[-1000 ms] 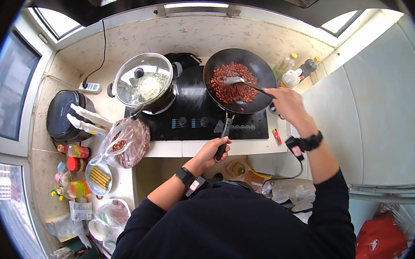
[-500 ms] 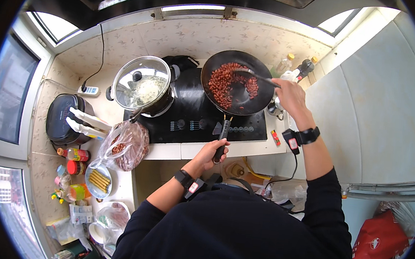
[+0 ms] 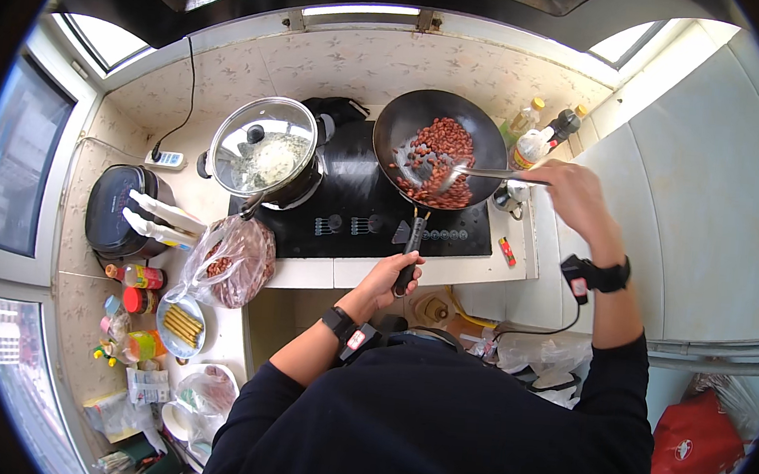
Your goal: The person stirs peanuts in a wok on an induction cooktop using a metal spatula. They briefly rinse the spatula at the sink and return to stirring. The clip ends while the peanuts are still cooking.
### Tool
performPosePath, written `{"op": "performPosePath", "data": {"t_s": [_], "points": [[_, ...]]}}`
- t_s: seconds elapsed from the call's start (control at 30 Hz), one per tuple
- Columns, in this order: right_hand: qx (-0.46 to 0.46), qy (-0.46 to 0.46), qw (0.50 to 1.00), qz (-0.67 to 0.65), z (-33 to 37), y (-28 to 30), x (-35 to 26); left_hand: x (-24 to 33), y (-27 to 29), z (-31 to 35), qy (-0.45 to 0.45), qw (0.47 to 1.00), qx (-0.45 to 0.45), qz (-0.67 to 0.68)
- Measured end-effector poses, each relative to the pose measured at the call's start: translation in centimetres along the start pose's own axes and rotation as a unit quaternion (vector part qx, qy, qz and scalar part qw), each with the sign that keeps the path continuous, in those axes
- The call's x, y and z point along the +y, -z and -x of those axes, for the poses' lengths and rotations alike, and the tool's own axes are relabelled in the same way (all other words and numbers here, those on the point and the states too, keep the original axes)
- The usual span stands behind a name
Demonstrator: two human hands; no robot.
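At stove (image 3: 349, 174), right hand (image 3: 572, 197) gripping spatula (image 3: 496, 173), shifted rightward, left hand (image 3: 383, 277) clasping wok handle (image 3: 416, 233)

Peanuts (image 3: 452, 142) lie in the wok (image 3: 488, 147) at the right of the cooktop (image 3: 353, 181), with a lidded pot (image 3: 266, 150) at its left and a plastic bag (image 3: 248, 267) before the pot.

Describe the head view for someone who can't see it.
A person's left hand grips the handle of a black wok while the right hand holds a metal spatula among reddish nuts or beans inside. To the left, a glass-lidded pot stands on the black cooktop.
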State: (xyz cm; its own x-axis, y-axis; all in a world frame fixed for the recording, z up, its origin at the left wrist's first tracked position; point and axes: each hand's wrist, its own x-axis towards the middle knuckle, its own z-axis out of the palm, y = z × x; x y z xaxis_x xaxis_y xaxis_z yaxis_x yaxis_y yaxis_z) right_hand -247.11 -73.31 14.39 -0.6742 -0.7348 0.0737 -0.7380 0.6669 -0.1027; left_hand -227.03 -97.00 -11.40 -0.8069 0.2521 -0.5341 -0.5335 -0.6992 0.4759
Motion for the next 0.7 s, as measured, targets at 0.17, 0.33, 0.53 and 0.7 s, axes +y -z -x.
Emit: {"op": "performPosePath", "data": {"t_s": [0.17, 0.33, 0.53, 0.7], "points": [[-0.04, -0.042, 0.997, 0.057, 2.2, 3.1, -0.5, 0.0, 0.1, -0.1, -0.001, 1.0, 0.0, -0.007], [0.021, -0.042, 0.999, 0.013, -1.4, -4.5, -0.1, 0.1, 0.0, -0.2, 0.004, 1.0, -0.005, -0.006], [0.121, -0.061, 0.991, 0.008, -6.2, -9.7, 1.4, 0.0, -0.1, 0.0, 0.001, 1.0, 0.001, -0.008], [-0.015, -0.062, 0.998, 0.011, -4.2, -6.7, -0.2, 0.1, -0.1, 0.1, -0.004, 1.0, 0.001, -0.002]]}}
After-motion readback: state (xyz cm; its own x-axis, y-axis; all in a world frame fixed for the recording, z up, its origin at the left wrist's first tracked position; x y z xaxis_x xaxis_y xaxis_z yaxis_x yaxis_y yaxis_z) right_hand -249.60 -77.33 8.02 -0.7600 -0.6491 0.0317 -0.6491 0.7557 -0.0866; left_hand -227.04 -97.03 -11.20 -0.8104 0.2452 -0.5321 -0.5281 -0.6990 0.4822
